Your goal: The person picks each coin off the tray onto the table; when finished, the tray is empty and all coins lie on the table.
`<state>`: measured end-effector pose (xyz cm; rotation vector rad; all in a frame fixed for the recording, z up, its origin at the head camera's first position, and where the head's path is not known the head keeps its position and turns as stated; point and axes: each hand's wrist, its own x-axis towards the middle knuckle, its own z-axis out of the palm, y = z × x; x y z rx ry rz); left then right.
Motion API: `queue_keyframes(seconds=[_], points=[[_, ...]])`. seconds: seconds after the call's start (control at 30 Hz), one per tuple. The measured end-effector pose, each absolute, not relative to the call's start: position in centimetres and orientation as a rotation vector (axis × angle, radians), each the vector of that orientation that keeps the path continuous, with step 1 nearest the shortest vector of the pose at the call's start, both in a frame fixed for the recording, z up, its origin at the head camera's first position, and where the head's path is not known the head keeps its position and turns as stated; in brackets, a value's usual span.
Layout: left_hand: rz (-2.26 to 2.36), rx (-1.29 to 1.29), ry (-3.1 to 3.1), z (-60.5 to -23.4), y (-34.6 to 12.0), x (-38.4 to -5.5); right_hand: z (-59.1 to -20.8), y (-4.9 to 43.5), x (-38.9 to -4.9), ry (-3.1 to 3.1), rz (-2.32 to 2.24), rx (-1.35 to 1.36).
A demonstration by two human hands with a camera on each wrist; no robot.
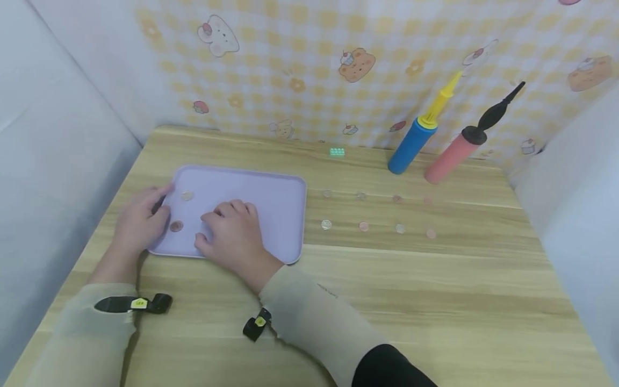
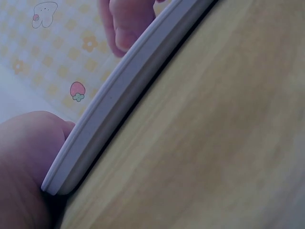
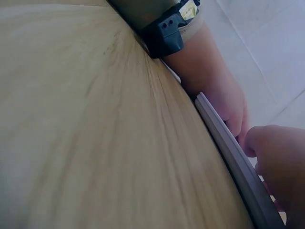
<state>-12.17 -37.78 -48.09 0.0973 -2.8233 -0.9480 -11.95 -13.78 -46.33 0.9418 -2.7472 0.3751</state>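
Observation:
A pale purple tray point(image 1: 275, 215) lies on the left part of the wooden table. At its left edge rests my left hand point(image 1: 140, 217), with index finger and thumb reaching over the rim. Two coins are in the tray close to that hand: a silvery coin point(image 1: 187, 195) and a copper-brown coin point(image 1: 176, 226). Over the tray's middle is my right hand point(image 1: 234, 234), fingers bent downward, thumb and index tips apart; its palm side is hidden. From the side, the left wrist view has the right hand's fingers point(image 2: 126, 36) just behind the tray's rim.
Right of the tray, several coins lie in two rows, among them a silvery coin point(image 1: 326, 224) and a coppery coin point(image 1: 364, 227). Behind them stand a blue hand pump point(image 1: 411, 148) and a pink hand pump point(image 1: 452, 160). A small green studded block point(image 1: 337, 152) sits near the back edge.

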Motion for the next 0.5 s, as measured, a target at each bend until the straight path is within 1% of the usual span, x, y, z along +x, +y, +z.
queue_keyframes(seconds=[0.27,0.5], points=[[-0.969,0.068,-2.796,-47.7,-37.6,-12.6,-46.3,-16.3,-12.8,-2.856,0.365,1.031],[-0.974,0.075,-2.807,-47.9,-37.6,-12.3,-47.0,-18.5,-12.8,-2.895,0.402,0.925]])
